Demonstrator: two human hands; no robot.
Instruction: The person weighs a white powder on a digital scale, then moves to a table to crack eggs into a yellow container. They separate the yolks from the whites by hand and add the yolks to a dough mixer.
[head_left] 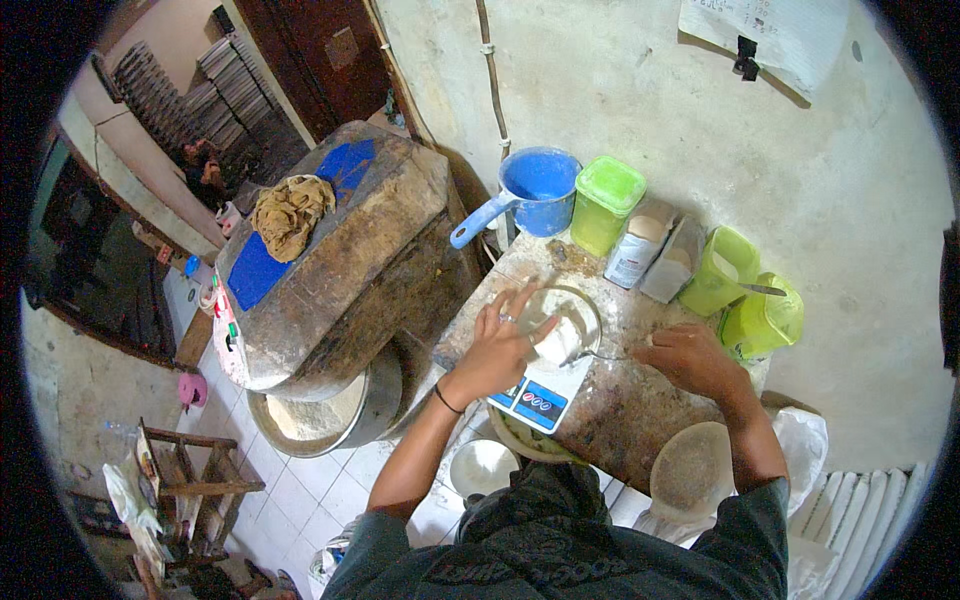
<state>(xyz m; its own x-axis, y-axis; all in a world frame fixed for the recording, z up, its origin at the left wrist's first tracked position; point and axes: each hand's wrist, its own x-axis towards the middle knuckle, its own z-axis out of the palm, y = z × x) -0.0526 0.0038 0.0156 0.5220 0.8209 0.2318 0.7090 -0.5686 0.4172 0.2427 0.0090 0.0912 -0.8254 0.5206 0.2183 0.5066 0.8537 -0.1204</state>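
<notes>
A round, clear-looking bowl with white powder inside sits on a white and blue digital kitchen scale. My left hand is at the bowl's left side, fingers spread, with the thumb reaching over the rim. Whether it presses on the bowl I cannot tell. To the right of the bowl, my right hand is closed around the handle of a metal spoon. The spoon's tip reaches into the bowl at the powder.
Along the wall stand a blue dipper, a green lidded container, two packets and two green jugs, a knife-like handle across one. Left is a large worn machine with a cloth, above a flour-filled metal bowl.
</notes>
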